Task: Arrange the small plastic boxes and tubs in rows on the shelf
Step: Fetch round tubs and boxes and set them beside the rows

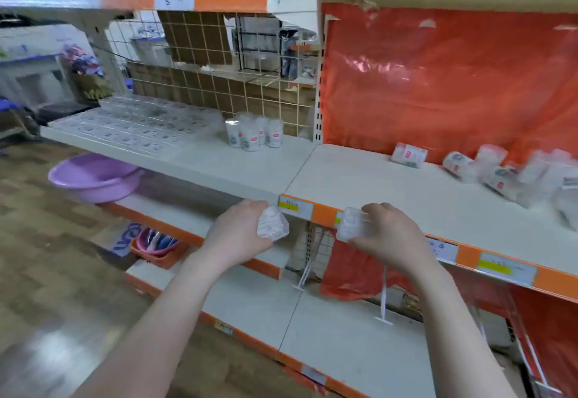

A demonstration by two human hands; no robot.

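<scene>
- The grey shelf (pixel 359 175) carries flat clear boxes (pixel 131 125) in rows at its left, upright tubs (pixel 255 133) clustered mid-shelf, and toppled tubs (pixel 488 172) scattered at right.
- The left hand (pixel 240 231) grips a small clear box (pixel 272 224) before the shelf edge.
- The right hand (pixel 387 235) grips what seems another clear box (pixel 352 224), though it is blurred.

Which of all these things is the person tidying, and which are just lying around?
Being tidied: clear box in left hand; clear box in right hand; upright tubs; toppled tubs; flat boxes in rows.

Just lying around: purple basin; orange basket.
</scene>
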